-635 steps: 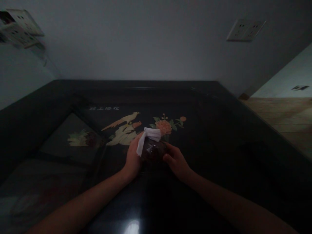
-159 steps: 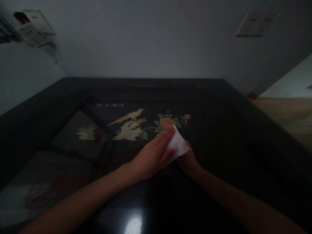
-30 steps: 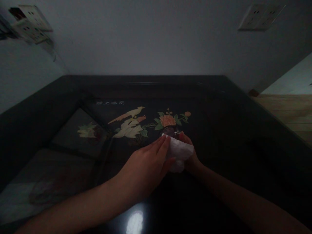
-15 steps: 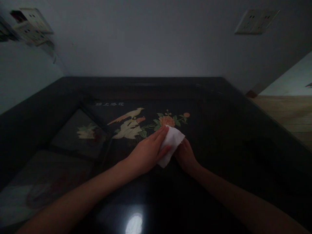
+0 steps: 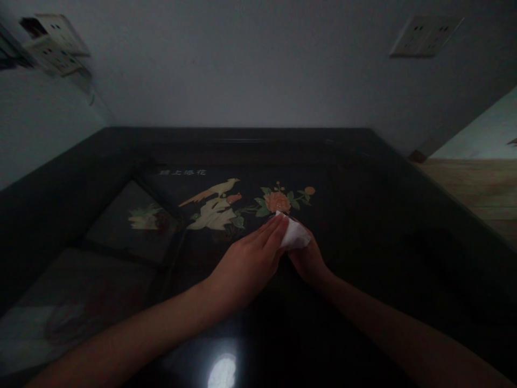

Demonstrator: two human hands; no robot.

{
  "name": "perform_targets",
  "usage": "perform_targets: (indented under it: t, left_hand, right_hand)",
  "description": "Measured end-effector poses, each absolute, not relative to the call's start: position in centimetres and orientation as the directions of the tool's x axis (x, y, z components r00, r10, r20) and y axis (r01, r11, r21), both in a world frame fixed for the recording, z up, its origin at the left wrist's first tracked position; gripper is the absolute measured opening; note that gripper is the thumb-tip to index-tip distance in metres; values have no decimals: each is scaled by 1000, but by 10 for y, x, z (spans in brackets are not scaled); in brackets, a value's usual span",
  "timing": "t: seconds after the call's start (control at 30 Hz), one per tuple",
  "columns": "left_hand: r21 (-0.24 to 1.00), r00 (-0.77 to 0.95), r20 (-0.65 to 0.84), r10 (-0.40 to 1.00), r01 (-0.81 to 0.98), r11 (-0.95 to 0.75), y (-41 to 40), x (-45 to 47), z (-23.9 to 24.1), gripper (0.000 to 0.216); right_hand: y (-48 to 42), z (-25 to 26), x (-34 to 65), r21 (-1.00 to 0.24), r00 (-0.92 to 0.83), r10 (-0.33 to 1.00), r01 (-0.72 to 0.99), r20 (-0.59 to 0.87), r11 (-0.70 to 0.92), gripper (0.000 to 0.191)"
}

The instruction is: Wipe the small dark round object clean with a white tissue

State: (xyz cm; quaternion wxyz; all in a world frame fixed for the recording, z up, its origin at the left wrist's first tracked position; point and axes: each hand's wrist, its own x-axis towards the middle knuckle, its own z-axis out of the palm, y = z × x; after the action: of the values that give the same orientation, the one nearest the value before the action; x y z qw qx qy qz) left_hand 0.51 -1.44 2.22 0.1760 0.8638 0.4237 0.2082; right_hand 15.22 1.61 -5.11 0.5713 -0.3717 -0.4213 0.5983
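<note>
Between my two hands is a crumpled white tissue (image 5: 294, 235), bunched small. My left hand (image 5: 252, 253) is closed over its left side, with the fingers pressed together. On the other side my right hand (image 5: 309, 258) grips the tissue's right edge; its fingertips are partly hidden behind the tissue. Both hands are over a glossy dark tabletop (image 5: 363, 183). Just beyond the fingers lies a coloured flower design (image 5: 278, 202), with a bird design (image 5: 218, 189) to its left.
A pale wall (image 5: 242, 64) rises behind the tabletop's far edge. Wall sockets (image 5: 426, 35) are at the upper right, and more sockets (image 5: 54, 54) at the upper left. Wooden floor (image 5: 472, 183) shows past the right edge. Reflections cross the glossy surface.
The tissue has gone from spread out to folded smaller between my hands. My left hand has turned and shifted slightly right, closing over it; my right hand stays nearly in place.
</note>
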Motion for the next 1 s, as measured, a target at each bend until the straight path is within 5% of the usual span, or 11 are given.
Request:
perform_targets:
  t: [0.27, 0.53, 0.73, 1.0]
  left_hand:
    - [682, 560, 154, 814, 535, -498, 9, 2, 13, 53]
    - [551, 469, 51, 882, 723, -416, 7, 0, 19, 52]
    - [417, 445, 129, 886, 786, -456, -7, 7, 17, 44]
    - [803, 440, 257, 860, 399, -444, -19, 8, 29, 45]
  right_hand:
    - [14, -56, 156, -955, -105, 992, -296, 63, 30, 26]
    - [18, -43, 156, -979, -26, 997, -193, 68, 62, 23]
    - [18, -44, 153, -960, 26, 997, -269, 66, 70, 27]
    - [16, -32, 156, -926, -16, 993, -364, 117, 103, 32]
